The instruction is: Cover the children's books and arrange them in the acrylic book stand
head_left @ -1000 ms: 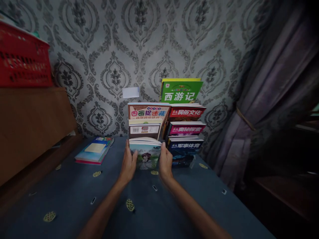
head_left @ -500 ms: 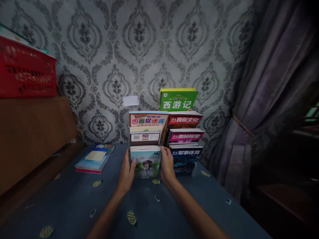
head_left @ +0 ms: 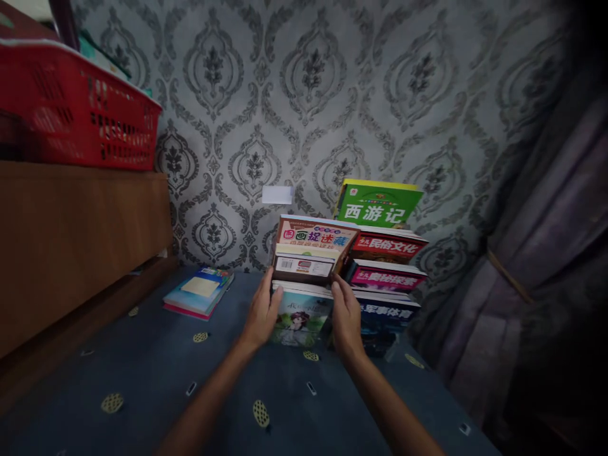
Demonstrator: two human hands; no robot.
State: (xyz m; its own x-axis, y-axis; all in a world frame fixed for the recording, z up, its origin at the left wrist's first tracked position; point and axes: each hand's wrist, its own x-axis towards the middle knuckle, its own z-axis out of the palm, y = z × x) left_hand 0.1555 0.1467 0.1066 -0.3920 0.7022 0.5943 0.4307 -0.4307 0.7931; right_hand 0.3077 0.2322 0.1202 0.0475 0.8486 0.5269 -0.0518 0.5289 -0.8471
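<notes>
A light-blue book point(head_left: 302, 320) with a drawn figure on its cover stands upright at the front of a row of books. My left hand point(head_left: 262, 311) presses its left edge, thumb on the front and fingers behind the side. Along the right edge my right hand point(head_left: 346, 311) does the same, its thumb near the top corner. Behind it are a book with a white barcode label point(head_left: 304, 266) and a taller picture book point(head_left: 316, 233). To the right, a second row holds a dark-blue book point(head_left: 387, 320), a magenta-titled book point(head_left: 387, 277), a red-titled book point(head_left: 392, 246) and a green book point(head_left: 377, 204).
A small pile of books point(head_left: 202, 290) lies flat on the patterned blue cloth point(head_left: 228, 386) at left. Beyond it is a wooden cabinet point(head_left: 85, 247) with a red basket point(head_left: 121, 123) on top. Patterned wallpaper backs the books, and a tied curtain point(head_left: 498, 342) hangs at right.
The camera view has swung left, so the books and both hands appear farther right and more of the red basket shows. Both hands stay at the light-blue book's sides.
</notes>
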